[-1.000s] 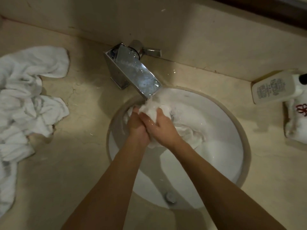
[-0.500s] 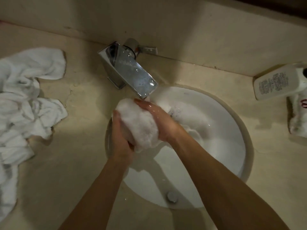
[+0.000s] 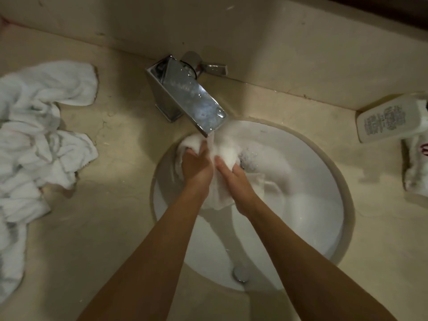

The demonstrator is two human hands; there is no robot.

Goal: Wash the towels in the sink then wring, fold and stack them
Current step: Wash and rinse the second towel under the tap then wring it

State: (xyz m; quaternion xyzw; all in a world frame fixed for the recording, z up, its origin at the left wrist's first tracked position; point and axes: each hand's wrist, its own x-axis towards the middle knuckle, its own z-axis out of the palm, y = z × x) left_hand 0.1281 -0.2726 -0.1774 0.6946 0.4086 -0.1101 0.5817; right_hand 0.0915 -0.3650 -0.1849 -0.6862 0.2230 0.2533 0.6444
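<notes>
A wet white towel (image 3: 228, 154) is bunched in the round white sink (image 3: 312, 228), right under the chrome faucet (image 3: 185, 96), with water running onto it. My left hand (image 3: 196, 167) grips the towel's left part and my right hand (image 3: 236, 179) grips its right part; both sets of fingers curl into the cloth. More of the towel trails to the right inside the basin. A pile of crumpled white towels (image 3: 34, 140) lies on the counter at the left.
A white bottle (image 3: 391, 119) lies on its side at the right by the wall, above another white cloth with a red mark (image 3: 416, 167). The sink's drain (image 3: 240, 274) is near the front. The beige counter (image 3: 104, 228) surrounds the basin.
Both hands have brought the towel from the left rim back under the faucet. The bundle that was held up between them is now pressed low in the basin.
</notes>
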